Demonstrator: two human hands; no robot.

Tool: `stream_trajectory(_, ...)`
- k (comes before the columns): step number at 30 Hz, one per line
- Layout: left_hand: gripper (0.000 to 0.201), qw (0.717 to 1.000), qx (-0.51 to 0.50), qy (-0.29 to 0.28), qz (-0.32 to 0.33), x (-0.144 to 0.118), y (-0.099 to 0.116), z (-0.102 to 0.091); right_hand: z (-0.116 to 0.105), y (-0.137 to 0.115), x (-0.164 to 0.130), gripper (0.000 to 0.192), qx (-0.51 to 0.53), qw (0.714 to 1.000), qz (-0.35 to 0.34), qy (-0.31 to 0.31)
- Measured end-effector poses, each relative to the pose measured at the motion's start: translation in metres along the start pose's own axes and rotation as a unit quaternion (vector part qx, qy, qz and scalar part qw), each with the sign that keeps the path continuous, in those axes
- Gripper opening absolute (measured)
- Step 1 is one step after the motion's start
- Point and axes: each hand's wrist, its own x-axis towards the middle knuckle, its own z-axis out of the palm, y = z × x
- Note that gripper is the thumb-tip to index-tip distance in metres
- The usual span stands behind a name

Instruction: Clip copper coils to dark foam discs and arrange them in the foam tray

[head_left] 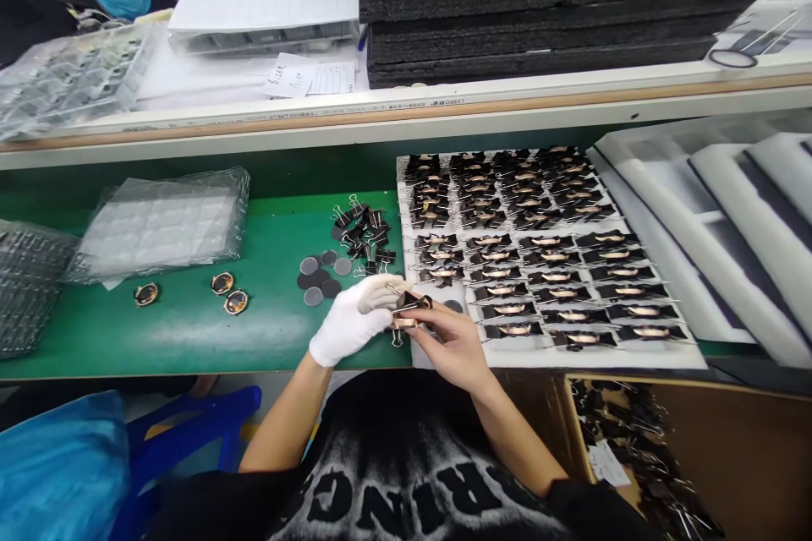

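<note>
My left hand (353,321), in a white glove, is closed around a gold-coloured watch case (404,324). My bare right hand (458,348) grips the same piece from the other side, its fingers at a black binder clip (412,302) on top of the case. Another clip's wire handles (397,338) stick out below it. Just beyond my hands lie a pile of black binder clips (364,228) and several round grey and black discs (313,296). Off to the left, three gold-rimmed watch cases (236,302) rest on the green table (279,347).
At right, a white foam tray (468,304) carries rows of clipped watch cases; white foam sheets (678,245) lean beyond it. Clear plastic trays (165,220) are stacked at left. Black foam (539,8) fills the shelf. An open box (729,448) of clips sits low right.
</note>
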Motion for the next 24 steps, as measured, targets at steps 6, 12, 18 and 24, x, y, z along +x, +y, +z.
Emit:
stream_trajectory(6, 0.045, 0.99, 0.131, 0.02, 0.043, -0.011, -0.003, 0.0, 0.004, -0.004, -0.004, 0.025, -0.006, 1.0, -0.018, 0.0)
stream_trajectory(12, 0.058, 0.997, 0.063, -0.009, 0.036, -0.017, -0.002, -0.004, 0.005, -0.005, -0.001, 0.03, 0.018, 0.999, -0.035, -0.012)
stream_trajectory(18, 0.048, 0.996, 0.086, -0.02, -0.001, -0.017, 0.002, -0.006, 0.001, -0.005, 0.001, 0.029, 0.029, 0.999, -0.031, -0.03)
stream_trajectory(24, 0.042, 0.999, 0.048, 0.014, -0.02, -0.023, -0.011, -0.007, -0.004, -0.002, 0.0, 0.022, 0.059, 0.995, 0.007, -0.085)
